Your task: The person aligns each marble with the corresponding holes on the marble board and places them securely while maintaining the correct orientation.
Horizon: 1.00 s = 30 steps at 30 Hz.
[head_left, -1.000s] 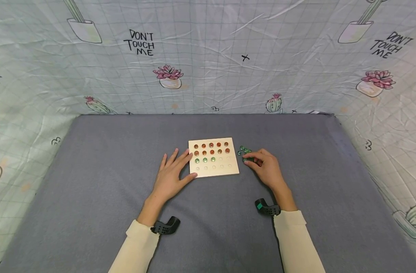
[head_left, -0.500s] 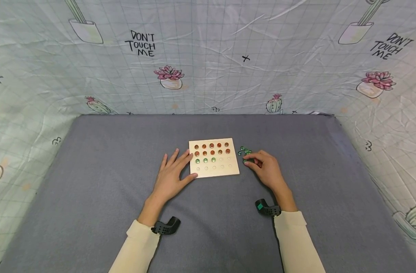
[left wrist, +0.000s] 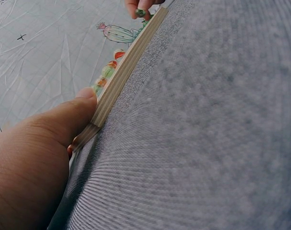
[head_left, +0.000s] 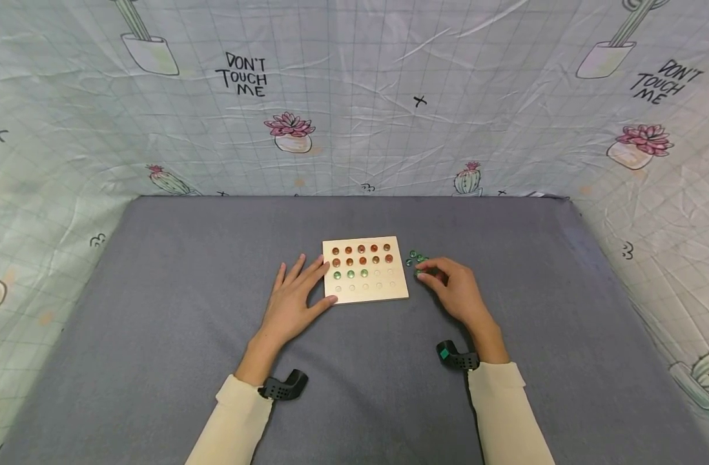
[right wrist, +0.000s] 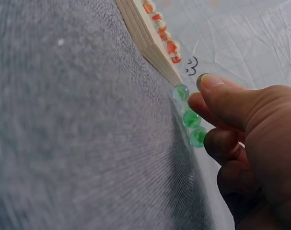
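Hanging behind everything, a wrinkled pale grid-patterned fabric backdrop [head_left: 354, 155] carries black hand-drawn lettering [head_left: 243, 74] reading "DON'T TOUCH ME", repeated at the upper right [head_left: 665, 82], among pictures of potted pink succulents [head_left: 291, 132] and green cacti [head_left: 467, 178]. In front of it spreads a broad table under plain grey woven cloth [head_left: 157, 290], slightly creased near the arms.

Cream long sleeves [head_left: 238, 420] reach in from the near edge. The left hand [head_left: 289, 307] lies with fingers spread and straight, touching the left edge of a flat, light wooden rectangular board [head_left: 398, 292] at the table's middle. The right hand [head_left: 456, 290], just beyond the board's right edge, has thumb and fingers curled together, pinching a small green glass marble [left wrist: 140, 13]; it partly covers loose green glass marbles [head_left: 413, 254] beside the board. Each wrist wears a black plastic device [head_left: 283, 385].

Smallest, on the board: two rows of five orange-red marbles [head_left: 361, 249], then three green seated marbles [head_left: 350, 274], and pale round hollows [head_left: 365, 286].
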Tool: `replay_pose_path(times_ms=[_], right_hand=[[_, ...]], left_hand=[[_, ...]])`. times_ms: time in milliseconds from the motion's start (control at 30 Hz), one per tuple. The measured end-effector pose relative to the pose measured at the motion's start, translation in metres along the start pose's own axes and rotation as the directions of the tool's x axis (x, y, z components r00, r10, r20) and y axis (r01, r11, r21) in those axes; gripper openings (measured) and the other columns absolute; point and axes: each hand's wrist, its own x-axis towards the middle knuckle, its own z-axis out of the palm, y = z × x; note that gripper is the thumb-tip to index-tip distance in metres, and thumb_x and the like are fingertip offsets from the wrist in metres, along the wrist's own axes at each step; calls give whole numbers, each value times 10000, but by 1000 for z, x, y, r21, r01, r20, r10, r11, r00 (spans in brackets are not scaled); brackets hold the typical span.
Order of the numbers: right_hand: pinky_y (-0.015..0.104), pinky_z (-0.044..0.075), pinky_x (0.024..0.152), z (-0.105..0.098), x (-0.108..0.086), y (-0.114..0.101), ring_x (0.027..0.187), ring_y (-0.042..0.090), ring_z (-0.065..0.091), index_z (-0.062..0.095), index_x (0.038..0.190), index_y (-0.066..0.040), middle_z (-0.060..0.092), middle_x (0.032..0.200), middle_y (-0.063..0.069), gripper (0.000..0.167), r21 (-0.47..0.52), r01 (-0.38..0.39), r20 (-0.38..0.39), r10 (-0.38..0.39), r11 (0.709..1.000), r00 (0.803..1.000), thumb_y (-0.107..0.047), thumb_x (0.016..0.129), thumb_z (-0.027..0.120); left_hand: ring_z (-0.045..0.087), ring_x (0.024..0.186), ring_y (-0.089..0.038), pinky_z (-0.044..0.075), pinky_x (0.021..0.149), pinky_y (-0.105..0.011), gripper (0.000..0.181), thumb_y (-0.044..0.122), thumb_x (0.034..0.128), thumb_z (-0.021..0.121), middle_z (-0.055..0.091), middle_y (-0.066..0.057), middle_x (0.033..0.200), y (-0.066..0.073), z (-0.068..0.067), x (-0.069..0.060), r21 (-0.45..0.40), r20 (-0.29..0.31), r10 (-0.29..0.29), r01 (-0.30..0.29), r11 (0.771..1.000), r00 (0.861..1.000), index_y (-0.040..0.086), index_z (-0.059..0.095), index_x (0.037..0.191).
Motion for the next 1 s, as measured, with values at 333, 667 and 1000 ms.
replay_pose_path(times_ms=[333,667,1000], right_hand=[[271,326,456,2,3,-9,516,136,414,724,1042,-129,537,634,-20,176,32,8,-46,-6,999,999,-136,866,720],[281,405,496,7,7,-20,572,137,489,715,1076,-122,622,780,9,193,87,36,-31,-33,996,999,-118,884,700],[289,445,533,14,10,-24,631,137,518,724,1072,-130,631,893,4,201,109,76,-5,-76,991,997,-80,879,695]], left_hand=[[197,1428,-288,23,1161,-514,702,508,874,640,384,-13,1498,1,-2,1,-2,6,-7,7,1000,1000,180,435,1461],[197,1428,-291,32,1158,-525,703,509,873,640,390,-22,1494,1,-2,0,-1,5,-7,7,1000,1000,178,437,1459],[203,1425,-301,35,1156,-531,711,514,868,644,393,-24,1494,1,0,-1,-1,-3,-1,1,1000,1000,177,438,1459]])
